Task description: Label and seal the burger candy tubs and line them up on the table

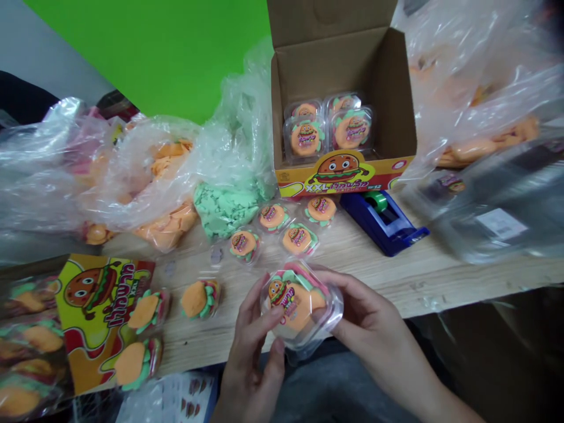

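Between my two hands, over the table's front edge, is a clear plastic clamshell (pixel 304 302) with a burger-shaped marshmallow inside and a burger sticker on its lid. My left hand (pixel 258 335) grips the near left side, its fingers on the lid by the sticker. My right hand (pixel 368 317) wraps around the right side of the same clamshell. Just beyond it on the table sit several stickered clamshells (pixel 299 238). To the left stands a clamshell (pixel 200 298) with no sticker showing on top.
An open cardboard display box (pixel 343 170) at the back holds several stickered clamshells. Right of it lies a blue tape dispenser (pixel 383 226). Bags of green pieces (pixel 227 205) and orange pieces (pixel 170 220) stand back left. A second display box (pixel 103 317) is at the left; clear packaging (pixel 502 200) is right.
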`<state>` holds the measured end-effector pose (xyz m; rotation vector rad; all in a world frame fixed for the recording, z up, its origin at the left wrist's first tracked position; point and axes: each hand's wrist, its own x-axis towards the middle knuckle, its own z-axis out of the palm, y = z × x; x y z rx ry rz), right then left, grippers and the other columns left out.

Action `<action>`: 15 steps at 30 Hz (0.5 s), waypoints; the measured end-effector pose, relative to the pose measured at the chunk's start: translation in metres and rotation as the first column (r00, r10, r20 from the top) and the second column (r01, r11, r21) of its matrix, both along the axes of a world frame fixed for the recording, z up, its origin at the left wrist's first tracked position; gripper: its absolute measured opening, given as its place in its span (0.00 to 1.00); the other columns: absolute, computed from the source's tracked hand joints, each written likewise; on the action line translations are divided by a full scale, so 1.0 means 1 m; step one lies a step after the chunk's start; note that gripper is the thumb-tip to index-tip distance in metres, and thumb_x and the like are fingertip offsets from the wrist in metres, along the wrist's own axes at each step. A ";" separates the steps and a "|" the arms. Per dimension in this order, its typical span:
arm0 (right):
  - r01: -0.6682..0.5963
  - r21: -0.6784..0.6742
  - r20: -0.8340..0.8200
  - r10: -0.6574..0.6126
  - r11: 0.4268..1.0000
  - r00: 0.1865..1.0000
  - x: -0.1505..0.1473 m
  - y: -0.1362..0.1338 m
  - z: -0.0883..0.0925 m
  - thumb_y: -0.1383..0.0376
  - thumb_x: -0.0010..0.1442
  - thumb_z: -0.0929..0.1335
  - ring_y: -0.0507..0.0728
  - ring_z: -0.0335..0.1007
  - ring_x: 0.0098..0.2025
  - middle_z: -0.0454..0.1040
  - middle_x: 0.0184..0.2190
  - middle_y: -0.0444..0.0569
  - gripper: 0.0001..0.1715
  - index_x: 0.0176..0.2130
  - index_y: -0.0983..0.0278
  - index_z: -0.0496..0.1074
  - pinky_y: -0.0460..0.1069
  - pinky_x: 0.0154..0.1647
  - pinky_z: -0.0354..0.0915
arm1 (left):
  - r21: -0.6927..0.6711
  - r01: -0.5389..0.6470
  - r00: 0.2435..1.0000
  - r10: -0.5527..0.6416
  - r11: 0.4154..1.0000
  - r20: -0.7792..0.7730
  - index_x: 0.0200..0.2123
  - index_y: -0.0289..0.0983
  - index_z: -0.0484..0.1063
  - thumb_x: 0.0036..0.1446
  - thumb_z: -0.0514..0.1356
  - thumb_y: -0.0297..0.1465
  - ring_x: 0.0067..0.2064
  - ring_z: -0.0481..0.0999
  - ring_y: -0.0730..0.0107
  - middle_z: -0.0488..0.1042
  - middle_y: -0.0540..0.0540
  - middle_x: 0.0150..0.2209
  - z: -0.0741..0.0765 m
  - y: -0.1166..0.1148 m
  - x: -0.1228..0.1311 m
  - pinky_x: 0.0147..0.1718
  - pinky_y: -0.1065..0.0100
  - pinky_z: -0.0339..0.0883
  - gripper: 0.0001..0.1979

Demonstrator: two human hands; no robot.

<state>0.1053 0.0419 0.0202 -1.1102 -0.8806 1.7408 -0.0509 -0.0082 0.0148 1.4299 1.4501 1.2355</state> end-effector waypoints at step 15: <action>0.008 0.003 -0.208 -0.007 1.000 0.978 0.010 -0.002 -0.002 0.61 0.57 0.67 0.59 0.56 0.61 0.68 0.55 0.46 0.11 0.40 0.52 0.77 0.58 0.59 0.55 | 0.116 -0.084 0.994 0.091 0.990 -0.055 0.48 0.53 0.70 0.55 0.51 0.16 0.62 0.56 0.63 0.56 0.56 0.62 -0.005 -0.001 0.010 0.55 0.65 0.62 0.27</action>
